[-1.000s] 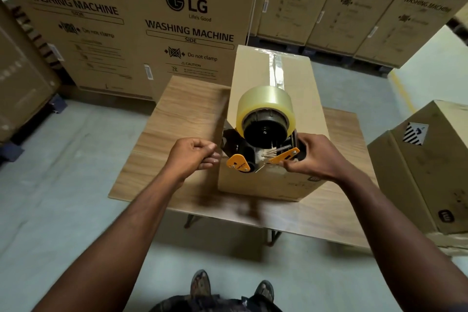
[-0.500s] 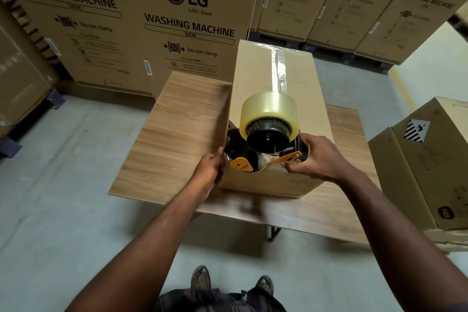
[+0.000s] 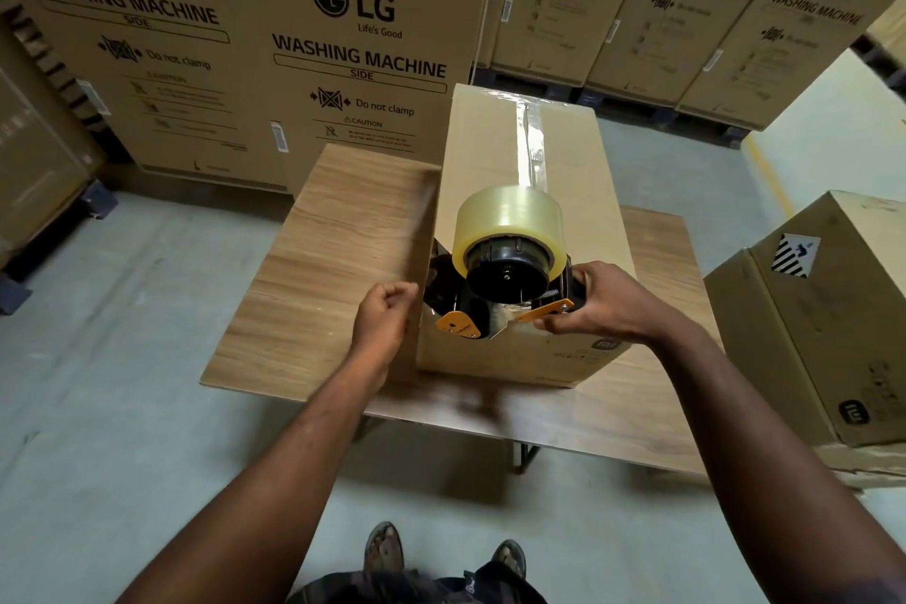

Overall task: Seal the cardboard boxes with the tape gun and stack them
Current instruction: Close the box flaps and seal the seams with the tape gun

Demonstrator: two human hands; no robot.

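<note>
While the right hand is closed round the handle of the tape gun, the tool sits at the near end of the cardboard box, over its top edge.

Item: cardboard box, long and plain brown, standing on the wooden table with its short end toward the person. A strip of clear tape runs down the middle seam of its top, from the far edge to the gun.

Item: tape gun, black frame with orange parts, carrying a full roll of clear tape (hub facing the camera).

Item: left hand, fingers curled in with nothing seen between them, just beside the box's near left corner; whether it touches cannot be told.

Item: second brown box, on the right, apart from the table.

Item: washing machine cartons, printed, ranked behind the table.

Item: two sandalled feet on the grey floor.
</note>
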